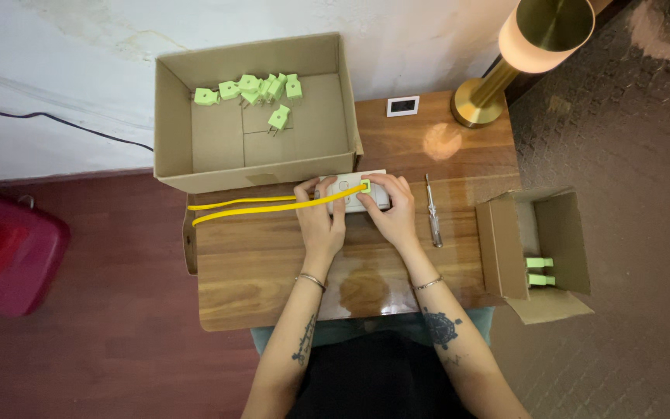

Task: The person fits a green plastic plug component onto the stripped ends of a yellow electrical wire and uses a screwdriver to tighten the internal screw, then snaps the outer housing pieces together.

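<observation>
Left hand [321, 219] and right hand [391, 209] both clasp the flat white plastic power strip [353, 192]; small green plug [365, 186] with yellow flat cable [265, 206] on it, glossy wooden table [273, 271].

White wall [56, 46], wooden table [273, 271], brass lamp [521, 54]

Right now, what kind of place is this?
Likely a room at home used as a makeshift workbench: a small wooden table against a wall, a brass lamp, cardboard boxes of green plugs, and a screwdriver.
</observation>
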